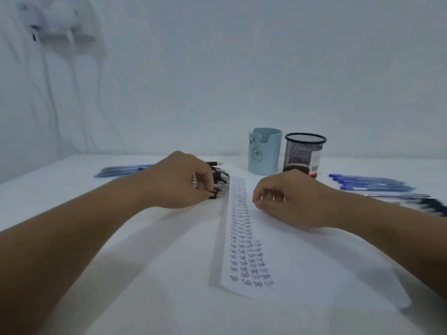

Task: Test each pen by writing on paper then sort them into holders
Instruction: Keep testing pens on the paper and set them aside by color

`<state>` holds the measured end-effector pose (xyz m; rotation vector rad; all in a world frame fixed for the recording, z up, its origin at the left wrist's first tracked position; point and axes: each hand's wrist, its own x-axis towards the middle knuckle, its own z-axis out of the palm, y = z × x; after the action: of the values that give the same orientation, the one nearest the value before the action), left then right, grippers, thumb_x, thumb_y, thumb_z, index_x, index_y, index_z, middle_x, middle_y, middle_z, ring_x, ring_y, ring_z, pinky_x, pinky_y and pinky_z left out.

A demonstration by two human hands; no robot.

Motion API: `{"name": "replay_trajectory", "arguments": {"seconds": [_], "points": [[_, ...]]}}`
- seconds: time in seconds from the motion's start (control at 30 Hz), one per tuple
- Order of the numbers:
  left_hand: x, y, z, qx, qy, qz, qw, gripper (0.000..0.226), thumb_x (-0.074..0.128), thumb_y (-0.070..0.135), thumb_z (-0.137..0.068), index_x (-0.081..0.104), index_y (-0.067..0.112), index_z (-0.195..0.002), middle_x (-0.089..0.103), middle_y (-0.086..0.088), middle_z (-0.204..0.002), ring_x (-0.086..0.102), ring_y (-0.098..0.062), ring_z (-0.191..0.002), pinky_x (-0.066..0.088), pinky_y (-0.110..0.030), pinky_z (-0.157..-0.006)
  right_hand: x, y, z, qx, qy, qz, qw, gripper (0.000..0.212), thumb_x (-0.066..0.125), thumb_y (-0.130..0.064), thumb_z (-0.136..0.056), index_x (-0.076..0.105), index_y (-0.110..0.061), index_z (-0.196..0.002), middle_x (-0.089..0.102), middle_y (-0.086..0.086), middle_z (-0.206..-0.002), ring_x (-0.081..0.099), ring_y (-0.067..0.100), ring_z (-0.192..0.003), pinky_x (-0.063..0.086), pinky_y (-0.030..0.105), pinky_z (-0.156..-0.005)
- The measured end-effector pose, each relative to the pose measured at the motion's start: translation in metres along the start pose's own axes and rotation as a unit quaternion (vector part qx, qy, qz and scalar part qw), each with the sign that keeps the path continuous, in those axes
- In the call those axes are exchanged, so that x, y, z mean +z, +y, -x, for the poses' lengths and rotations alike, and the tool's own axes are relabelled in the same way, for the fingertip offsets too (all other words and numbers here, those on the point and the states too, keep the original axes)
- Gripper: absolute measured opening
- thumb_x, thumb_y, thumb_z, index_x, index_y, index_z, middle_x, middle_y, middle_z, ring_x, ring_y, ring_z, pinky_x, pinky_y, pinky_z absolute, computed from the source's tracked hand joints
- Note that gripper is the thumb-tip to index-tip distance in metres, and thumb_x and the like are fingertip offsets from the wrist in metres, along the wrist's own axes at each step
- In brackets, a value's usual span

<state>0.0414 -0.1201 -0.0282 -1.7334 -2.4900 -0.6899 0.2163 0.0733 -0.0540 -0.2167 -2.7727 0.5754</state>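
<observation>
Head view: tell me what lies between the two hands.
In the head view, only the paper with handwritten test words lies between the left hand and the right hand.

A single head-worn wide-angle view looks forward and down across the white table [72,189] toward its far edge and the wall behind. It sits close above the near edge, so both forearms reach in from the bottom corners and the edges bend

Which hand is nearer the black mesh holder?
Right. The right hand lies on the paper just in front of the black mesh holder; the left hand is farther off, at the black pens across the paper.
</observation>
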Motion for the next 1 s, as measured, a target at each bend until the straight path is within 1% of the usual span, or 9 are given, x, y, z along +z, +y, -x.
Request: {"name": "replay_trajectory", "arguments": {"seconds": [0.1, 0.27, 0.37, 0.47, 0.63, 0.77, 0.87, 0.93, 1.0], "points": [[-0.015, -0.015, 0.003, -0.004, -0.061, -0.055, 0.997, 0.016, 0.075, 0.017, -0.077, 0.071, 0.031, -0.073, 0.067, 0.012, -0.076, 0.058, 0.003, -0.071, 0.041, -0.011, -0.062, 0.003, 0.006, -0.006, -0.018, -0.031, 0.021, 0.999, 0.009, 0.067, -0.027, -0.091, 0.071, -0.03, -0.084, 0.066, -0.02, -0.076, 0.055, -0.001, -0.066, 0.042, 0.012, -0.062], [-0.025, -0.042, 0.016, -0.046, -0.119, -0.068, 0.99, 0.011, 0.08, 0.03, -0.076, 0.071, 0.036, -0.074, 0.067, 0.019, -0.075, 0.063, -0.005, -0.072, 0.049, -0.021, -0.066, 0.008, 0.01, -0.014, -0.025, -0.046, 0.021, 0.998, 0.009, 0.067, -0.026, -0.089, 0.066, -0.031, -0.082, 0.062, -0.02, -0.071, 0.055, -0.003, -0.068, 0.042, 0.012, -0.065], [-0.023, -0.047, 0.02, -0.036, -0.091, -0.056, 0.994, 0.01, 0.076, 0.028, -0.078, 0.072, 0.037, -0.076, 0.067, 0.021, -0.075, 0.063, -0.005, -0.071, 0.046, -0.019, -0.064, 0.012, 0.011, -0.014, -0.029, -0.03, 0.019, 0.999, 0.01, 0.067, -0.024, -0.087, 0.064, -0.03, -0.08, 0.061, -0.018, -0.068, 0.054, 0.0, -0.066, 0.041, 0.013, -0.063], [-0.017, -0.053, 0.023, -0.036, -0.037, -0.054, 0.997, 0.021, 0.076, 0.015, -0.079, 0.071, 0.035, -0.077, 0.066, 0.02, -0.073, 0.06, -0.001, -0.068, 0.042, -0.011, -0.06, 0.019, 0.013, -0.009, -0.048, 0.016, 0.017, 0.999, 0.01, 0.067, -0.023, -0.087, 0.063, -0.028, -0.079, 0.061, -0.013, -0.066, 0.054, 0.003, -0.063, 0.039, 0.014, -0.061], [-0.006, -0.056, 0.02, -0.032, 0.005, -0.083, 0.996, 0.017, 0.075, 0.012, -0.081, 0.072, 0.028, -0.077, 0.065, 0.013, -0.071, 0.059, 0.007, -0.073, 0.042, -0.006, -0.064, 0.021, 0.015, -0.006, -0.056, 0.034, 0.027, 0.998, 0.008, 0.068, -0.025, -0.087, 0.065, -0.028, -0.08, 0.062, -0.011, -0.069, 0.056, 0.003, -0.065, 0.038, 0.012, -0.061], [-0.012, -0.052, 0.018, 0.024, 0.021, -0.096, 0.995, 0.019, 0.076, 0.017, -0.078, 0.067, 0.033, -0.072, 0.063, 0.016, -0.073, 0.058, -0.003, -0.073, 0.04, -0.011, -0.061, 0.022, 0.015, -0.006, -0.046, 0.035, 0.025, 0.998, 0.007, 0.067, -0.028, -0.088, 0.065, -0.028, -0.081, 0.062, -0.009, -0.069, 0.055, 0.004, -0.065, 0.037, 0.013, -0.06], [-0.024, -0.031, 0.015, 0.035, 0.079, -0.034, 0.996, 0.014, 0.078, 0.021, -0.08, 0.069, 0.031, -0.078, 0.068, 0.014, -0.076, 0.061, -0.01, -0.065, 0.049, -0.02, -0.061, 0.022, 0.015, -0.006, -0.033, 0.031, 0.027, 0.999, 0.006, 0.067, -0.029, -0.088, 0.065, -0.028, -0.082, 0.062, -0.009, -0.07, 0.054, 0.004, -0.065, 0.036, 0.014, -0.059], [-0.029, -0.011, 0.008, 0.031, 0.111, 0.056, 0.992, 0.013, 0.078, 0.015, -0.084, 0.069, 0.024, -0.082, 0.07, 0.011, -0.073, 0.06, -0.008, -0.056, 0.053, -0.021, -0.059, 0.021, 0.014, -0.006, -0.028, 0.026, 0.027, 0.999, 0.006, 0.067, -0.029, -0.088, 0.065, -0.028, -0.083, 0.063, -0.01, -0.071, 0.054, 0.003, -0.065, 0.036, 0.014, -0.059], [-0.032, 0.009, -0.003, 0.036, 0.14, 0.177, 0.973, 0.015, 0.076, 0.008, -0.087, 0.065, 0.017, -0.09, 0.073, 0.001, -0.081, 0.064, -0.016, -0.061, 0.053, -0.025, -0.062, 0.02, 0.013, -0.005, -0.024, 0.021, 0.023, 0.999, 0.006, 0.067, -0.028, -0.089, 0.066, -0.028, -0.084, 0.063, -0.01, -0.071, 0.054, 0.002, -0.065, 0.036, 0.013, -0.059]]}}
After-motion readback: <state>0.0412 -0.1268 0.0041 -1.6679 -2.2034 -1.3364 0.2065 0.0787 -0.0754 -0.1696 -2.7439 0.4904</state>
